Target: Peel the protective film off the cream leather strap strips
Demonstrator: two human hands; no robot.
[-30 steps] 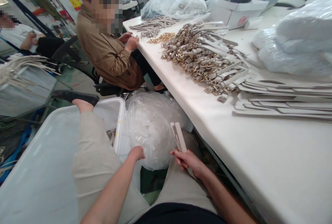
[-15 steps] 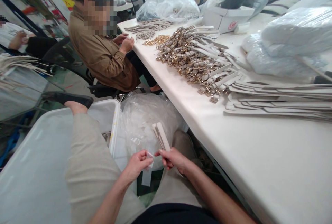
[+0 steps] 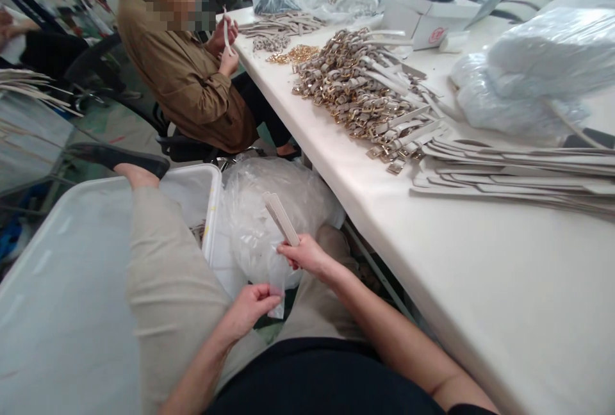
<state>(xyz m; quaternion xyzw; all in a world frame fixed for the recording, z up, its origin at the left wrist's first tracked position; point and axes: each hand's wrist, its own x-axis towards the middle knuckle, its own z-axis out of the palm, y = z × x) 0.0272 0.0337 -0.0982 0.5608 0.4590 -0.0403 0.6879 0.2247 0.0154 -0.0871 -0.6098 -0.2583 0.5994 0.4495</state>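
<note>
My right hand [image 3: 303, 255] is closed on a folded beige strap [image 3: 281, 218] that sticks up and to the left above my lap. My left hand [image 3: 251, 308] is lower, pinching a small clear plastic sleeve [image 3: 275, 285] that reaches up toward the strap's lower end. Both hands hover over my knees, in front of a big clear plastic bag [image 3: 273, 210] on the floor by the white table [image 3: 480, 274].
A heap of beige straps with gold buckles [image 3: 365, 91] and a stack of flat straps [image 3: 519, 175] lie on the table, with bagged goods [image 3: 528, 75] behind. A white bin [image 3: 96, 255] stands at my left leg. A person in a brown shirt [image 3: 187, 75] sits farther along.
My left hand dropped from beside the strap toward my lap, drawing the clear sleeve down. My right hand with the strap shifted slightly left and up. The seated person raised a strap.
</note>
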